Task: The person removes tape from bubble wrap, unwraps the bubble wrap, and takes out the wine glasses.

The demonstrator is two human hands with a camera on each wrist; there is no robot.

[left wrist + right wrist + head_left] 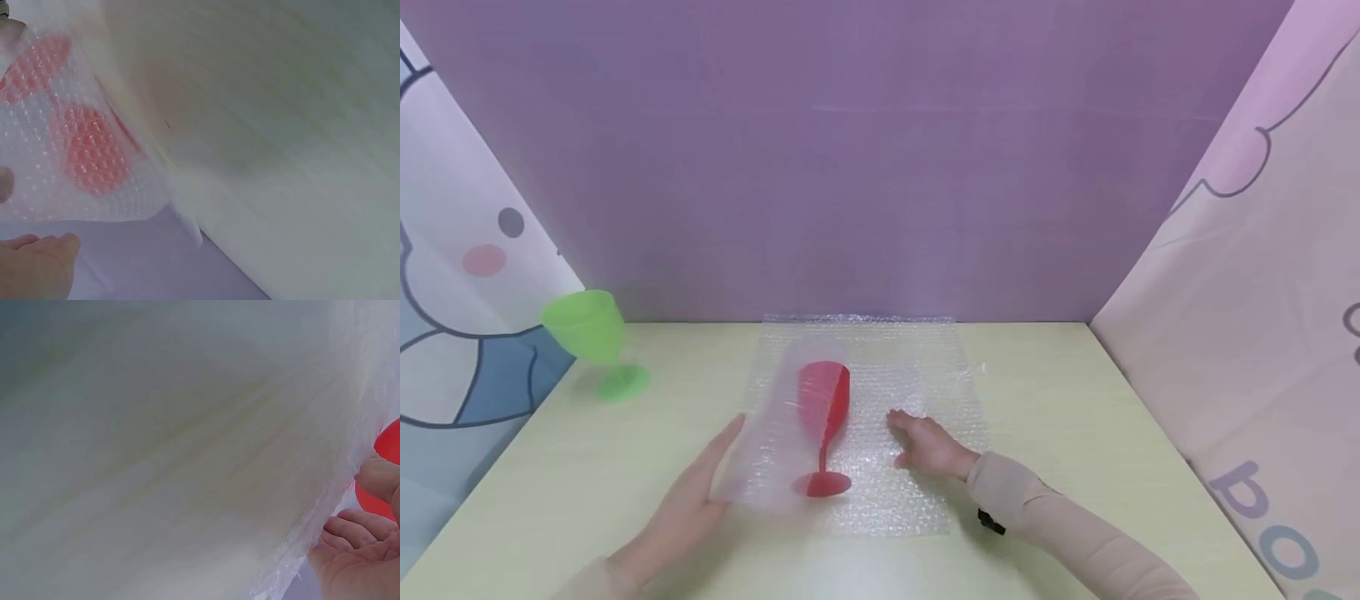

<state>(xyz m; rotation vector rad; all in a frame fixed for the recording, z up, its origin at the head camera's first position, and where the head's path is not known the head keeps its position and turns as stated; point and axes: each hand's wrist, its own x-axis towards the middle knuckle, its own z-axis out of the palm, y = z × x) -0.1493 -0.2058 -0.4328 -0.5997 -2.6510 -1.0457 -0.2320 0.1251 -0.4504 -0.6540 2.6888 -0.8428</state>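
A red goblet lies on a sheet of bubble wrap, its bowl towards the back and its foot towards me. The sheet's left flap is folded across the left half of the goblet, which shows pink through it. My left hand is beside that flap with its fingers extended; whether it touches the plastic I cannot tell. Over the right part of the sheet is my right hand, fingers stretched towards the goblet and apart from it. The right wrist view also shows this hand with nothing gripped.
A green goblet stands upright at the back left of the pale table. A purple wall rises behind the table, with printed cloth panels on both sides. A dark strap piece shows under the right sleeve.
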